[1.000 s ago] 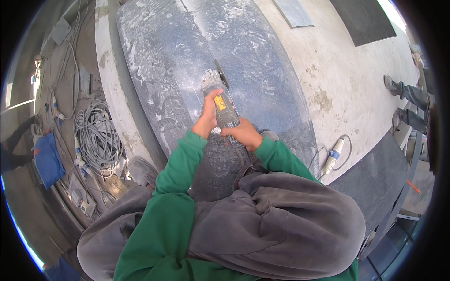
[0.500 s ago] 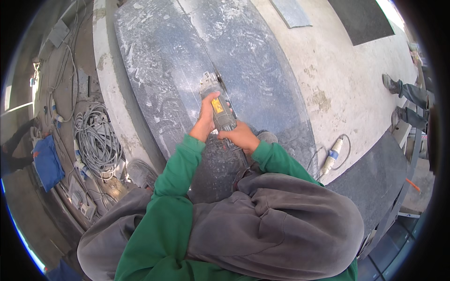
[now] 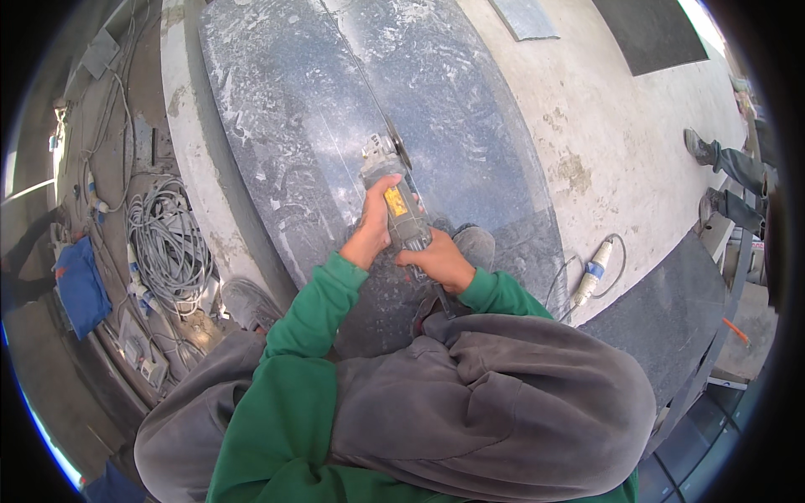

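Observation:
An angle grinder [image 3: 405, 220] with a grey body and a yellow label is held in both of my hands. My left hand [image 3: 373, 220] wraps round its front part, the thumb on top behind the metal head. Around the rear of the body my right hand [image 3: 443, 258] is closed. The thin cutting disc [image 3: 398, 144] stands on edge at the right of the head, over the dark line in the dusty blue-grey stone slab [image 3: 277, 151]. Whether the disc touches the slab I cannot tell. White dust streaks the slab's surface.
A coiled grey cable [image 3: 170, 251] lies on the left beyond a concrete ledge [image 3: 197, 168], near a blue bag [image 3: 82, 285]. A white and blue plug connector [image 3: 594, 272] rests on the pale floor at right. Another person's legs [image 3: 738, 172] stand at far right.
Both hands and the grinder have shifted slightly right and toward me, and the disc shows more of its face. The view has also moved a little.

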Motion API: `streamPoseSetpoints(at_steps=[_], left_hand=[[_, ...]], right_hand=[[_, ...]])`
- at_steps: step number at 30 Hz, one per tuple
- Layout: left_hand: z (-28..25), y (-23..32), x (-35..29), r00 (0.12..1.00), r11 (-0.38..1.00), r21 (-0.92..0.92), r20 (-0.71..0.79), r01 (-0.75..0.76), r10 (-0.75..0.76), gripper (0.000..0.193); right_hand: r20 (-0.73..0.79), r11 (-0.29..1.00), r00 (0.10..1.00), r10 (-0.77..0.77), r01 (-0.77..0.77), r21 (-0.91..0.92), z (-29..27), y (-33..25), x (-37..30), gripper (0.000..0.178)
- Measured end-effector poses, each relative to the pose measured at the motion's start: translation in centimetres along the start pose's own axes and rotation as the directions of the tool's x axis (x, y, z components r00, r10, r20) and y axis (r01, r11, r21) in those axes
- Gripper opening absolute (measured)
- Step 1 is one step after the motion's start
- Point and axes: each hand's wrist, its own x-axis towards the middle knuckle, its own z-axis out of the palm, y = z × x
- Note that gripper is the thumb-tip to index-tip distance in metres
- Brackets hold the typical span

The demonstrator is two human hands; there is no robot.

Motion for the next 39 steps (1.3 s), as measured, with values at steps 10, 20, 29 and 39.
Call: streamPoseSetpoints(at_steps=[10,20,29,39], left_hand=[[0.0,-0.5,-0.2,1.000,1.000,0.012,-0.002,0.008,-0.008,0.049],[-0.7,0.2,1.5,0.999,1.000,0.011,0.030,-0.020,0.020,0.048],[-0.4,1.1,2.1,0.999,0.999,0.016,0.024,-0.042,0.041,0.045],[-1.9,1.2,3.3,0.999,0.999,-0.044,0.045,-0.015,0.017,0.046]], right_hand=[[0.017,1.000,1.000,0.016,-0.016,0.013,-0.2,0.1,-0.5,0.037],[0.000,0.995,0.999,-0.053,0.053,-0.078,-0.1,0.0,1.3,0.032],[0.021,0.993,0.996,-0.082,0.083,-0.084,-0.2,-0.4,2.4,0.033],[-0.024,0.996,1.000,-0.021,0.018,-0.089,0.4,-0.7,3.2,0.033]])
